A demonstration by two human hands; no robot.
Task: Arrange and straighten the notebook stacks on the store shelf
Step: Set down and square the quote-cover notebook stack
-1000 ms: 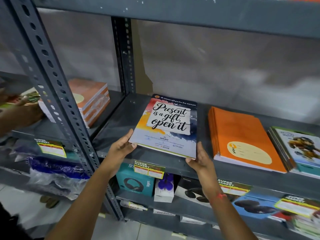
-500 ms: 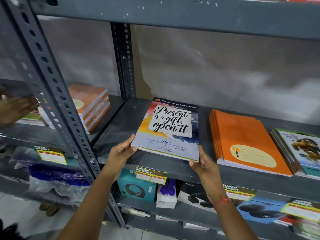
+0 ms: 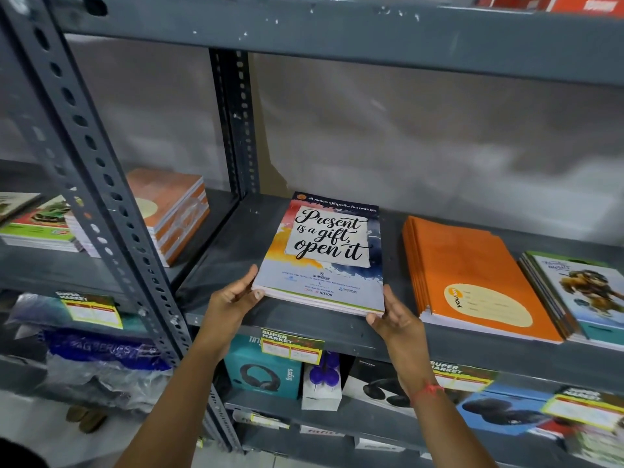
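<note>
A thin stack of notebooks with a "Present is a gift, open it" cover (image 3: 324, 251) lies on the grey metal shelf (image 3: 236, 241). My left hand (image 3: 233, 297) grips its near left corner, thumb on top. My right hand (image 3: 393, 315) holds the near right corner from the side. To the right lies an orange notebook stack (image 3: 472, 275), fanned slightly. Beside that sits a stack with a cartoon cover (image 3: 580, 292), partly cut off by the frame edge.
A perforated upright post (image 3: 101, 184) divides the bays. The left bay holds an orange-and-white notebook pile (image 3: 175, 211) and a green-covered pile (image 3: 40, 228). Boxed headphones (image 3: 263, 369) and price tags (image 3: 292, 346) fill the lower shelf. Sandals (image 3: 84, 417) lie on the floor.
The notebook stack has slid slightly deeper onto the shelf with both hands still at its near corners. The other person's hand in the left bay has gone out of view.
</note>
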